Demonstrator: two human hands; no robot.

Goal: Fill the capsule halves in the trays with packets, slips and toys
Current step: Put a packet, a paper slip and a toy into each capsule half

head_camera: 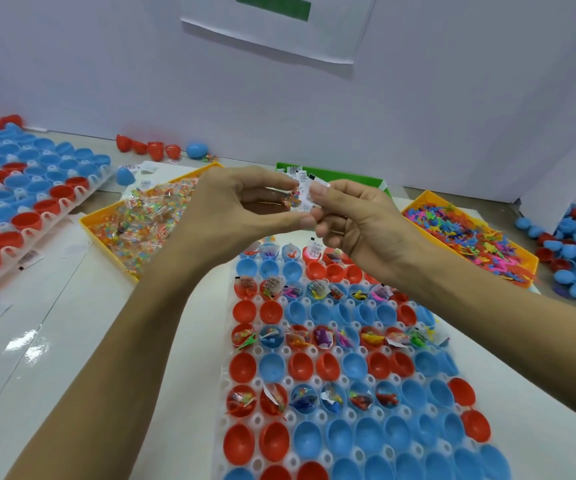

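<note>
- Head view: my left hand [245,202] and right hand [352,216] are raised together above the far end of the white tray [226,403] of red and blue capsule halves [300,367].
- My left fingers curl round a small bunch of printed paper slips [298,188]; my right thumb and forefinger pinch one white slip [316,190] at the bunch's edge.
- Risk, as I judge it: peeling one slip could drag a second along, or loosen the bunch so slips scatter over the already filled rows.
- The pinched slip stands roughly upright, long axis running up towards the wall, top edge tilted slightly right.
- Yellow bins of candy packets [141,220] and plastic toys [470,233] flank my hands.
</note>
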